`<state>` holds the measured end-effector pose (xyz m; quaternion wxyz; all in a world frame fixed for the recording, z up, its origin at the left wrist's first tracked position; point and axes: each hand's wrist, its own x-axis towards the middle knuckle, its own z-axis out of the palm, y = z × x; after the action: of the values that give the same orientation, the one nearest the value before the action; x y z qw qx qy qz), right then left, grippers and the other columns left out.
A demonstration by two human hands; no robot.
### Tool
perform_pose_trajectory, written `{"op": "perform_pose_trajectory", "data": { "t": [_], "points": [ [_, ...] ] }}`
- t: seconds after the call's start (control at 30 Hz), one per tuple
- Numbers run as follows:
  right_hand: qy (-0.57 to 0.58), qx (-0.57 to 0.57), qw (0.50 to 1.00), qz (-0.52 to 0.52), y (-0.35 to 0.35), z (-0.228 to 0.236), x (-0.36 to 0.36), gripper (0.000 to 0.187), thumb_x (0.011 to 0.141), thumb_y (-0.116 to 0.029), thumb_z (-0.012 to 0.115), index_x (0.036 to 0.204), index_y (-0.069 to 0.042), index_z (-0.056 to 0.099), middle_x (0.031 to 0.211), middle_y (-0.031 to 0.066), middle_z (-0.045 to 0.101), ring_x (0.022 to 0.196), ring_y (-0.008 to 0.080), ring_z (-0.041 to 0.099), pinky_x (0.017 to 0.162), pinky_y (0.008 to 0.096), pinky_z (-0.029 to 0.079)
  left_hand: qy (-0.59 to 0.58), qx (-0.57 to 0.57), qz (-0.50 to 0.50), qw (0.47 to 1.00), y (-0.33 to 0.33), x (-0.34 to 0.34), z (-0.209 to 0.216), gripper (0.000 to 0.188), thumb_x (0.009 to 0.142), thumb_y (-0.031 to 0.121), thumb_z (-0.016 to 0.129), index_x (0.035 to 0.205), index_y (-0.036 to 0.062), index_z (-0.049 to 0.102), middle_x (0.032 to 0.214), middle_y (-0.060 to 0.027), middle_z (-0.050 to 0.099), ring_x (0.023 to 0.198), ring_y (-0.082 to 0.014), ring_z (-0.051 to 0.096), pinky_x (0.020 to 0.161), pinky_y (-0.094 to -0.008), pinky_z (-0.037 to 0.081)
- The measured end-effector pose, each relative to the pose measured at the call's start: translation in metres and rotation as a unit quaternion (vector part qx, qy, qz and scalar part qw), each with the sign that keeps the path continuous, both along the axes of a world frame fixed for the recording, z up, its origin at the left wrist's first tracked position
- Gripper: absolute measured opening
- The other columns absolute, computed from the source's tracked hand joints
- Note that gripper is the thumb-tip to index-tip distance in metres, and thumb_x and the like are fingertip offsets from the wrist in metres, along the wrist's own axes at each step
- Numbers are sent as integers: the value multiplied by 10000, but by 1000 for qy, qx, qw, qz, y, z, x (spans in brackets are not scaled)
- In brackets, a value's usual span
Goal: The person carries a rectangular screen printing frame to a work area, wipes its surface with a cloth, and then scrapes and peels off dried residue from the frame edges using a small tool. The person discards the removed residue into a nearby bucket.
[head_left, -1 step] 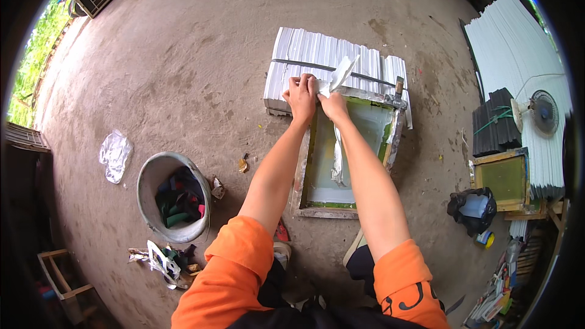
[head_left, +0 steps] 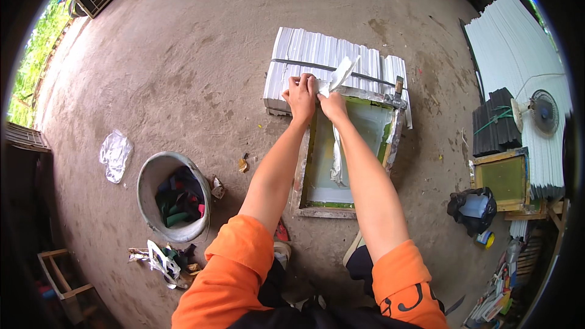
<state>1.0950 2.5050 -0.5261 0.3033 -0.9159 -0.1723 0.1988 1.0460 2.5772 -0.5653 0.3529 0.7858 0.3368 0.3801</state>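
Note:
A wooden-framed printing screen [head_left: 326, 212] with a pale mesh and green border leans at a tilt against a strapped bundle of white sheets [head_left: 317, 45]. At the screen's far left corner, my left hand [head_left: 300, 100] is closed, its fingers curled over the frame edge. Right beside it, my right hand [head_left: 333, 107] is closed on a crumpled white strip [head_left: 343, 74]. One end of the strip sticks up past the far edge, and another length hangs over the mesh. The fingertips of the right hand are partly hidden. A metal clamp [head_left: 397, 101] sits at the screen's far right corner.
To the left stand a bucket [head_left: 144, 198] of dark cloths and a clear plastic bag [head_left: 115, 156]. Scraps [head_left: 163, 265] lie near the bucket. At right are a fan [head_left: 542, 114], stacked white sheets [head_left: 512, 42], another screen [head_left: 501, 179] and a black bag [head_left: 472, 212].

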Motion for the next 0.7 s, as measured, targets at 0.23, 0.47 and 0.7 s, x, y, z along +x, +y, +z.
{"op": "perform_pose_trajectory", "data": {
  "t": [0.23,0.47,0.7],
  "points": [
    [93,8,994,-57,6,-16,4,410,812,-330,567,903,65,622,959,278,594,944,386,574,810,430,460,39,14,11,999,0,1,2,208,910,289,426,960,150,574,957,-88,497,907,-228,492,801,-392,289],
    [104,82,987,-89,9,-17,-4,430,843,-334,524,815,86,614,712,238,617,602,345,620,594,406,503,46,37,31,998,2,5,10,195,910,289,433,921,143,561,920,-74,488,882,-223,489,771,-396,308],
    [128,144,975,-107,-6,-1,-10,304,876,-256,531,724,5,501,542,64,490,405,145,451,364,310,341,48,54,37,997,-9,13,14,189,903,282,434,929,140,556,928,-80,493,912,-229,487,765,-424,319]
  ]
}}
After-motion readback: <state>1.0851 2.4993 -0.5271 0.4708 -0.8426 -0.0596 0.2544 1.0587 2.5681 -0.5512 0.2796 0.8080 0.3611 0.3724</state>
